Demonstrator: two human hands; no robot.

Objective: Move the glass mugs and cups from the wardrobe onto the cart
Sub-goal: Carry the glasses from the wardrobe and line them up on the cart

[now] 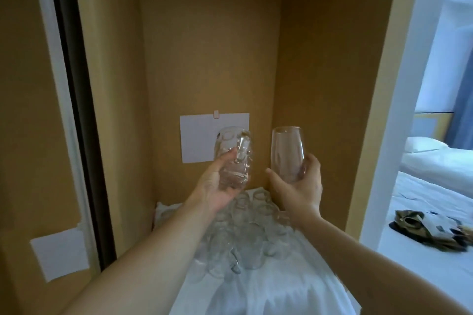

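Observation:
Inside the brown wardrobe [210, 54], my left hand [217, 186] grips a dimpled glass mug [234, 153] with a handle, lifted and tilted above the shelf. My right hand [299, 184] holds a smooth, tall clear cup [288, 153] upright from below, to the right of the mug. Below both hands, several more glass mugs and cups [243, 233] stand packed together on a white cloth [268, 289] covering the wardrobe shelf. The cart is not in view.
A white paper sheet [197, 135] is stuck to the wardrobe's back wall behind the mug. A sliding door edge [76, 110] with a taped paper [60, 253] stands at left. At right, past a white frame [399, 110], a bed [435, 186] carries a dark bundle [430, 227].

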